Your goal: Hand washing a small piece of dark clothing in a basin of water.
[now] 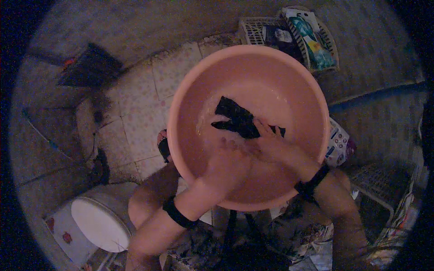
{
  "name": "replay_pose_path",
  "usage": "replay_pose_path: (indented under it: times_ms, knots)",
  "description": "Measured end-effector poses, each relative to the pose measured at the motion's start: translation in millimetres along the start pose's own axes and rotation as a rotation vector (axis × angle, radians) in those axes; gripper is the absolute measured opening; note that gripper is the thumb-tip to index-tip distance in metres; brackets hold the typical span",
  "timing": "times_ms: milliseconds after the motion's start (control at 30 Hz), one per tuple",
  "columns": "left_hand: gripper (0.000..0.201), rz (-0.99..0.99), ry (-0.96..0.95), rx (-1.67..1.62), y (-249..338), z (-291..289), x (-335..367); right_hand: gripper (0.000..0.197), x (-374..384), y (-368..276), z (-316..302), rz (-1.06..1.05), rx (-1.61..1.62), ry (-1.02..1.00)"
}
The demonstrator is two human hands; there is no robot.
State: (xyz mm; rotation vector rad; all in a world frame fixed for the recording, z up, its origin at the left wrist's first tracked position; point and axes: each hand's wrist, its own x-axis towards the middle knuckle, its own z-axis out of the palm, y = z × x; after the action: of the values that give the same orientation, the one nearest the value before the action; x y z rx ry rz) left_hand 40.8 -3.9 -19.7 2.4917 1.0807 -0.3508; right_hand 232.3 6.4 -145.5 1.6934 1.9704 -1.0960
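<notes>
A wet-looking black cloth lies crumpled in the large pink basin, in what looks like shallow water. My right hand is on the cloth's right part, its fingers bent over the fabric, with a piece of black showing on either side of them. Close beside it, just below the cloth, is my left hand. Its fingers are curled and somewhat blurred, and whatever may be inside them is hidden. Dark bands circle both wrists.
The basin stands between my knees on a tiled floor. Beyond it are a plastic basket and another holding a coloured pack. A white toilet-like lid is at lower left; a white printed pack sits right of the basin.
</notes>
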Motion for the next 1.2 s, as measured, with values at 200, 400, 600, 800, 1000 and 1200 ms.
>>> replay_pose_path:
  times_ms: [200,400,600,800,1000,1200]
  knots:
    - [0.021,-0.047,0.111,0.018,2,10,-3,0.053,-9,-9,-18,-0.107,-0.209,-0.108]
    - [0.028,0.053,0.154,0.004,-10,17,-1,0.043,-20,-21,-26,-0.241,-0.205,-0.002]
    - [0.029,-0.008,0.051,-0.029,-7,11,-1,0.029,-2,17,7,-0.451,-0.102,0.144]
    - [0.031,0.036,0.199,0.014,-14,29,-4,0.024,-34,-35,-68,-0.144,-0.196,-0.143]
    - [0.045,-0.070,-0.015,0.067,-12,11,-1,0.024,-38,-36,-85,-0.282,0.036,0.161]
    - [0.066,-0.148,0.266,0.165,-30,4,4,0.029,-35,-40,-92,-0.450,0.397,0.351]
